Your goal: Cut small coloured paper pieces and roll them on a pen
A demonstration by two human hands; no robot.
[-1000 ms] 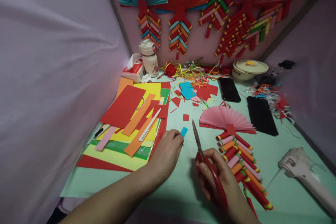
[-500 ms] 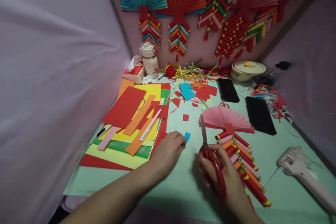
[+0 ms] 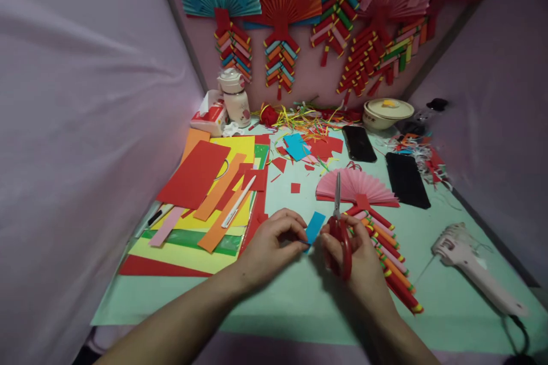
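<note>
Just to the near left of the pink pleated paper fan with red edging [image 3: 353, 185], lying on the pale green worktop [image 3: 274, 308], here's the action: the left hand [image 3: 280, 239] has a narrow bright blue paper strip [image 3: 315, 226] pinched by its near end, thumb against fingers, the far end slanting away. And right beside that strip, on the near side of the fan, the right hand [image 3: 357, 248] is wrapped around the red-handled metal scissors [image 3: 339, 228], fingers curled at the grips! Those slim blades sit close together and point away, overlapping the fan in this view; whether they touch it, I can't tell.

From the fan's near edge, a chain of rolled red, pink and orange paper tubes [image 3: 396, 268] runs off to the near right, partly behind the right hand. Out further right of the fan, it's a pale glue gun [image 3: 471, 265], nozzle towards those tubes. Just left of the fan, one small red paper square [image 3: 295, 188]; well left of it, a layered pile of coloured paper sheets [image 3: 194, 174], with a slim white pen [image 3: 238, 202] lying across the top.
</note>
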